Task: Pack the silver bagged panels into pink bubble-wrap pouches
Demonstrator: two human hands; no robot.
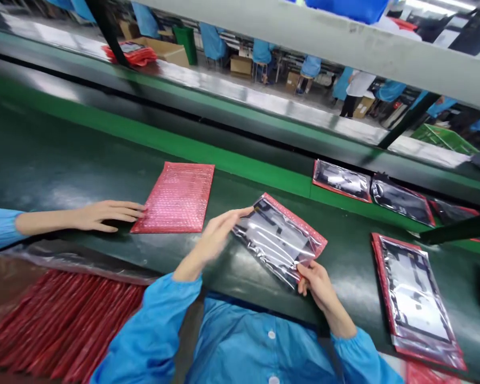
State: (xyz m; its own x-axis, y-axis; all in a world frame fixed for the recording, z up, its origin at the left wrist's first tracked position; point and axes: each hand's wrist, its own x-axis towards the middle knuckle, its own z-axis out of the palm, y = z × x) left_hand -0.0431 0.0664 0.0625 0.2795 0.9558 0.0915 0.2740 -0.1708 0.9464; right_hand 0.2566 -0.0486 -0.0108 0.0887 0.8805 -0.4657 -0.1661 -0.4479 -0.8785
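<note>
I hold a clear plastic bag with a dark flat part inside, backed by a red bubble pouch (278,237), tilted just above the dark green belt (56,160). My left hand (218,234) grips its upper left edge, fingers together and stretched along it. My right hand (316,282) pinches the bag's lower corner. Both my sleeves are blue.
A co-worker's hand (104,214) lies flat on the belt at the left, touching an empty red bubble pouch (176,197). A stack of red pouches (56,320) sits at lower left. Filled bags lie at the right (416,298) and further back (342,180). People in blue work beyond the line.
</note>
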